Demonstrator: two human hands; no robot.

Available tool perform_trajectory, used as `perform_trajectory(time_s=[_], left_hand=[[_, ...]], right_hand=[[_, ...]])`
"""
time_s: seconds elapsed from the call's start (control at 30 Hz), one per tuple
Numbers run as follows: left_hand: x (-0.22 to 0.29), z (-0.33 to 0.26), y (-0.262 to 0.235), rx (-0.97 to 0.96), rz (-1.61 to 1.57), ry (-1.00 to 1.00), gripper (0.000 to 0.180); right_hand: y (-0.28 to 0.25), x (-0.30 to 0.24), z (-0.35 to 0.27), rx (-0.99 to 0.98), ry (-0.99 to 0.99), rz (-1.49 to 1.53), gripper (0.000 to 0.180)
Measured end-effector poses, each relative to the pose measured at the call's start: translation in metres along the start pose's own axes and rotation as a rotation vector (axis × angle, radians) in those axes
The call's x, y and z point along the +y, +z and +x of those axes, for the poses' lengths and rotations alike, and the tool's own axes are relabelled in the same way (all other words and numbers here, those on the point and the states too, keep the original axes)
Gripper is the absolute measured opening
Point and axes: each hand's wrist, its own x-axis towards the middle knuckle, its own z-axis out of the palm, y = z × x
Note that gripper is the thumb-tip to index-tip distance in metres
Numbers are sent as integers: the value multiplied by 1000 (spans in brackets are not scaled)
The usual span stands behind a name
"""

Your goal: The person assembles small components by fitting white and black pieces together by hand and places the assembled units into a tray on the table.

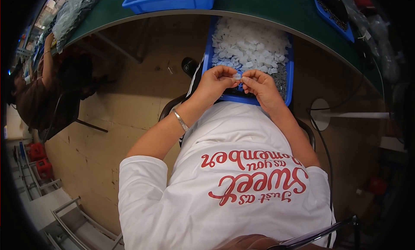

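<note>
My left hand point(218, 82) pinches a small whitish translucent plastic piece point(237, 76) between thumb and fingertips. Right beside it, my right hand point(259, 86) is closed in a pinch at the piece's other side; whether it holds a second small part is too small to tell. Both hands are over the near end of a blue tray point(290, 72) on my lap. Many loose white translucent pieces point(253, 40) are heaped in its far part. Small dark grey parts point(280, 82) lie along its right side and near end, partly hidden by my hands.
A green table point(259, 3) overhangs the tray's far end. On it stand a blue bin point(173, 2) with pale parts and, at right, another blue tray point(333, 18) with dark parts. Plastic bags point(78, 16) lie at the table's left. Another person point(41, 90) sits at left.
</note>
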Motion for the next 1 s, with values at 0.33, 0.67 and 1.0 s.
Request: perform_trajectory(time_s=[0.33, 0.67, 1.0], left_hand=[[-3, 3, -1, -7, -50, -11, 21], [-10, 4, 0, -52, 55, 45, 24], [2, 1, -1, -72, 132, 49, 33]], right_hand=[[4, 2, 0, 12, -63, -56, 11], [9, -4, -4, 21, -147, -304, 10], [10, -6, -3, 69, -326, -627, 6]])
